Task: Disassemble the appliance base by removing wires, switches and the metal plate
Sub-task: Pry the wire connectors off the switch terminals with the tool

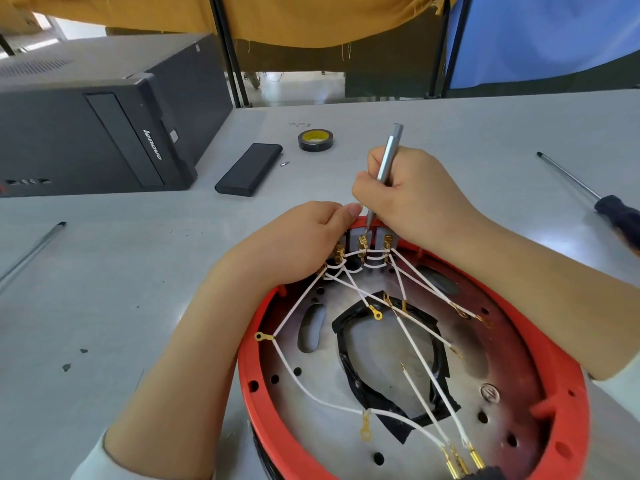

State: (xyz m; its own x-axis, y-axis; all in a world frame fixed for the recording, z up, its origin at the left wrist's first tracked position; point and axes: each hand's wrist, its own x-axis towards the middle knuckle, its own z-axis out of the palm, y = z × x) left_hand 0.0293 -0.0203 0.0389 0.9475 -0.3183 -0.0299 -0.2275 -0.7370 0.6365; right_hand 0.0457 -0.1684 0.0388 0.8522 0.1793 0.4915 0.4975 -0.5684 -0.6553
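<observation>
At the far rim of the red base (554, 344), the right hand (412, 195) gripped a slim screwdriver (388, 161) pointing steeply down onto the middle switch terminal (362, 243), while the left hand (304, 244) held the switches just beside it.

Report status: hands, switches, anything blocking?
Right hand grips slim screwdriver, tip at switch terminals. Left hand steadies red base. White wires attached. No obstruction.

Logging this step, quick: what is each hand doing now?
Left hand: grips the switches at the red base rim.
Right hand: holds a silver tool.
</observation>
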